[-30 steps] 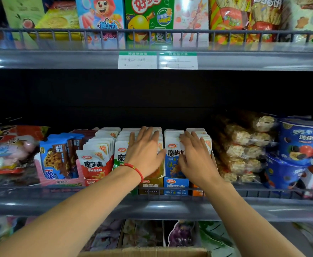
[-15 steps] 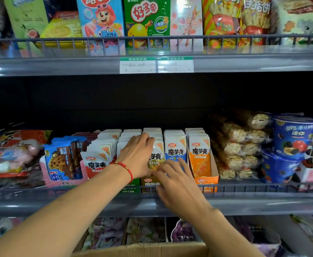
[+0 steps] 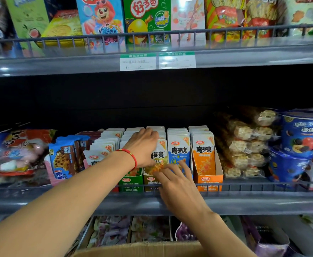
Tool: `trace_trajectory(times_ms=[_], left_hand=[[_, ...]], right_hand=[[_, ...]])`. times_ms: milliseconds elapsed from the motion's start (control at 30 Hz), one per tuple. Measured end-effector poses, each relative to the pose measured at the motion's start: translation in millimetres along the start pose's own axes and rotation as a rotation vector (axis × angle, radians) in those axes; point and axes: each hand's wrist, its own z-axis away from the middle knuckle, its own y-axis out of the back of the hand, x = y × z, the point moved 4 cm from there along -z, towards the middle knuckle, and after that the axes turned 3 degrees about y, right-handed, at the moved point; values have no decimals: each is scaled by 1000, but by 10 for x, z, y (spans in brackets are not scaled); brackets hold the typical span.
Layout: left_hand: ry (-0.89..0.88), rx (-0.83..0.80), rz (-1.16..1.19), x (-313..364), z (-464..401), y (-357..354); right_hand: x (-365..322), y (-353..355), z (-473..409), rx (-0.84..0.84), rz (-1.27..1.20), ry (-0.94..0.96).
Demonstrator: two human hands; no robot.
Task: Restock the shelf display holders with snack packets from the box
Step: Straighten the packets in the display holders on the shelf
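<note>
we see:
packets: glossy plastic film
holders: printed cardboard
rail: dark metal wire
box: matt brown cardboard

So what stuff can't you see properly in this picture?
- Head view: the green holder and its packets are mostly hidden behind the left hand.
- The cardboard box is cut off by the bottom edge, so its contents don't show.
- The price labels are too blurred to read.
- The left hand's fingers are hidden among the packets, so their grip is unclear.
</note>
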Motion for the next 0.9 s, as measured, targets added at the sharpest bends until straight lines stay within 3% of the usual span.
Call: trace_trajectory(times_ms=[433,667,900], left_hand=[[-26,80,-153,74,152,-86],[52,154,-143,82,114,-162],[17,198,-80,33,108,-229]], right_hand=[[-12,19,24,-19,-61,-23],[-21,31,37,-89,-97,-44],[-23,50,46,-100,-118,-36]])
